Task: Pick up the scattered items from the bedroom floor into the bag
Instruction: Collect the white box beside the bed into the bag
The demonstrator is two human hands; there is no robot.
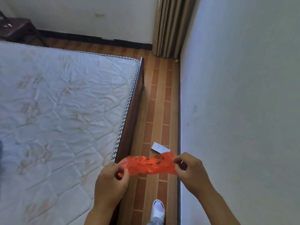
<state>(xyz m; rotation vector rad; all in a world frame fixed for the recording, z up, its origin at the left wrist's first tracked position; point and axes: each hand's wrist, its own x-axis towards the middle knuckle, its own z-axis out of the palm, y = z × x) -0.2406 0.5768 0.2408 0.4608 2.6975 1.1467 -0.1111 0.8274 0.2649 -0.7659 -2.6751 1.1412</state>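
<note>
Bag preparation: both hands working the mouth apart.

The left hand (112, 179) and right hand (189, 169) each pinch one end of the crumpled red bag (150, 164), probably to separate its layers. A white paper item (159, 147) lies on the floor just beyond the bag, uncollected.

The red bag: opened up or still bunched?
Still bunched. The red bag is a crumpled strip stretched between the left hand and right hand, pinched at each end; no mouth shows.
</note>
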